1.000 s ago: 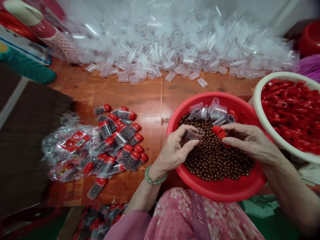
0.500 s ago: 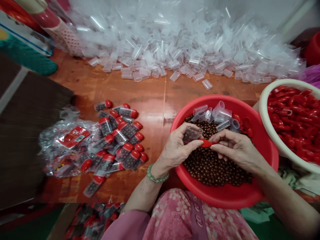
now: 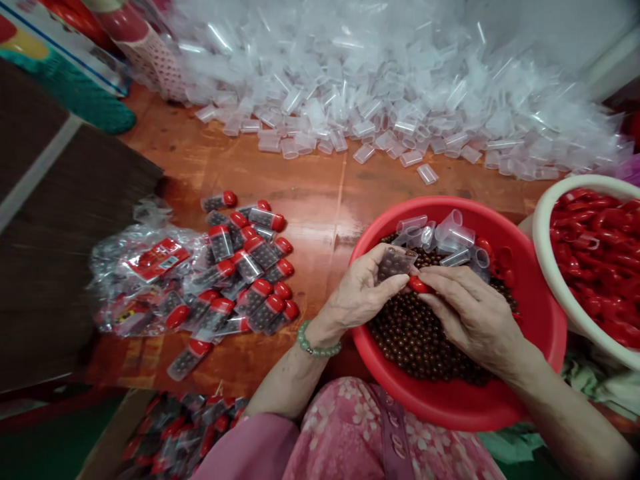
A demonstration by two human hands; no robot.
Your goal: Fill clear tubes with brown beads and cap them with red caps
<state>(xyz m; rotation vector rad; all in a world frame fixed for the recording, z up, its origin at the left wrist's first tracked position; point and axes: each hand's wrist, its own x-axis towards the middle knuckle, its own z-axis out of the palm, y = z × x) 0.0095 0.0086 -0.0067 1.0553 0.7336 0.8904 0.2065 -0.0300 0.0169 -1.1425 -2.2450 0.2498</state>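
Note:
Over the red basin (image 3: 547, 313), my left hand (image 3: 363, 287) is closed around a clear plastic tube (image 3: 393, 265) with dark beads inside. Its thumb also touches a red plastic cap (image 3: 417, 285). My right hand (image 3: 475, 310) pinches that cap from the other side, against the tube's lower end; the fingers partly hide where the two meet. Below both hands lie many round brown beads (image 3: 415, 340). Loose clear tubes (image 3: 455, 230) and several red caps (image 3: 500, 263) rest on the beads at the basin's far side.
Filled, red-capped tubes (image 3: 250, 267) lie on the wooden table (image 3: 320, 200), beside a clear plastic bag (image 3: 120, 260). A heap of clear tubes (image 3: 350, 87) spans the back. A white-rimmed tub (image 3: 545, 247) of red caps stands right. More capped tubes (image 3: 175, 433) lie below the table edge.
The red cap has turned from a flat-looking angle to a rounded end-on one. My right hand has moved over it, closer to the tube. The whole view has shifted slightly.

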